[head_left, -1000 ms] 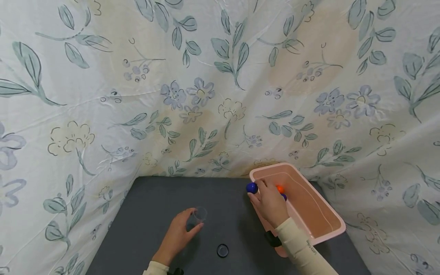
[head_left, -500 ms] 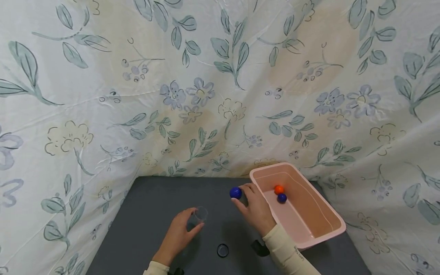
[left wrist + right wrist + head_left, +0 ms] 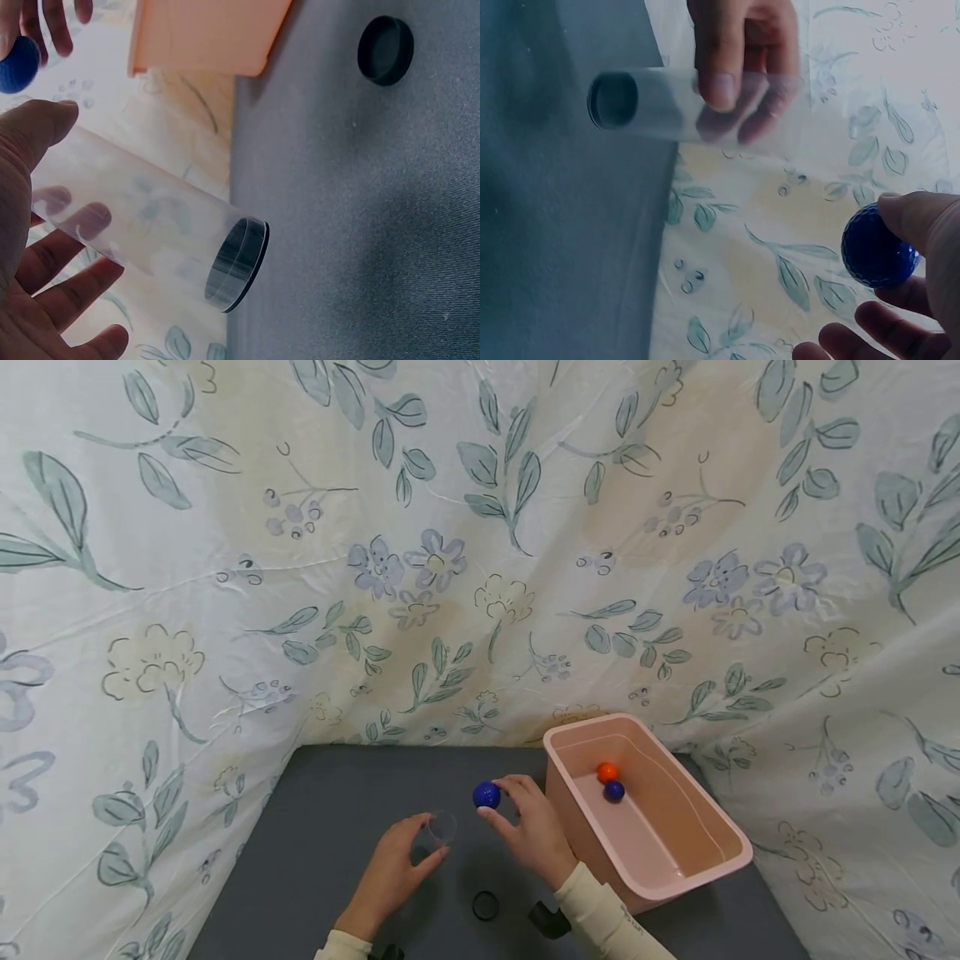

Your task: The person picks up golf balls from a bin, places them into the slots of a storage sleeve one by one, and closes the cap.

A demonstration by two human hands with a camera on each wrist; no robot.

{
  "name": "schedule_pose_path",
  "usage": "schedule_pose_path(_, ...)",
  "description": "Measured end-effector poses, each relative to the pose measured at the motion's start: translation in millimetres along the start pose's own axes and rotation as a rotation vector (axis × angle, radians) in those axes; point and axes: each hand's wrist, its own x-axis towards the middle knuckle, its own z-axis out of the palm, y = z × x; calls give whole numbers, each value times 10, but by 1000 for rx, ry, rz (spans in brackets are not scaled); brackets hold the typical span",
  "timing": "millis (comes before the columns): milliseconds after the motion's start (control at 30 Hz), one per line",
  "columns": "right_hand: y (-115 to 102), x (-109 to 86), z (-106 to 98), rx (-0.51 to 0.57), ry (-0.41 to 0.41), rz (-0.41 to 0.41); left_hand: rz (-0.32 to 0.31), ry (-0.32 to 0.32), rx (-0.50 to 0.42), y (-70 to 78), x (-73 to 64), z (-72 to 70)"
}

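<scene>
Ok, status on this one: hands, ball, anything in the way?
Left hand holds tube. Right hand pinches blue ball, not in tube. Nothing visible between them; loose cap on table.

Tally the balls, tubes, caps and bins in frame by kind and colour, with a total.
Blue round balls: 2
Orange round ball: 1
Clear plastic tube: 1
Black round caps: 2 (one loose, one on the tube's end)
Pink plastic bin: 1
Total: 7

Dark lettering (image 3: 631, 919) on right sleeve (image 3: 597, 902), too small to read.
</scene>
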Motion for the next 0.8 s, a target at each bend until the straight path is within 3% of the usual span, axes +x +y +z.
schedule_pose_path(567, -98, -107, 301, 121, -107, -11, 28, -20, -45, 38, 8, -16)
schedule_pose_path(800, -126, -143, 390, 169, -157, -1, 50, 5, -45, 44, -19, -12)
